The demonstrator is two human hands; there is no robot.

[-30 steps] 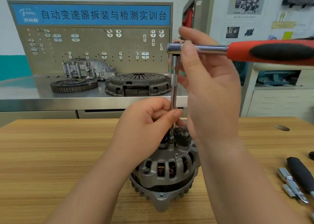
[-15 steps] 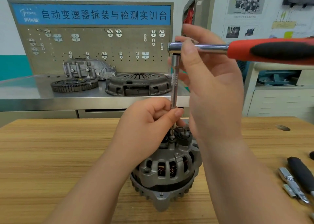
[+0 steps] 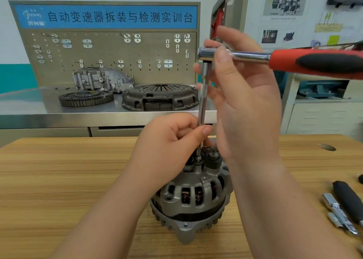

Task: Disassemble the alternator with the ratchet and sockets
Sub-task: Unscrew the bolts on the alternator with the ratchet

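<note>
Here, tabletop [image 3: 59, 180]: wooden, carrying everything below both grips.
Alternator [image 3: 192, 197]: upright, directly under the grips.
Ratchet [image 3: 294, 60]: red handle level, head pinched in the right hand [image 3: 247, 105] grip.
Extension bar [image 3: 202, 105]: vertical (tip on the alternator's top), its lower shaft clenched by the left hand [image 3: 172, 144].

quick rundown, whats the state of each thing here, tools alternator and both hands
grey metal alternator: upright on the wooden table, assembled
red-handled chrome ratchet: horizontal, on top of extension
thin chrome extension bar: vertical, tip on alternator's top fastener
left hand: pinching lower extension
right hand: gripping ratchet head
</note>
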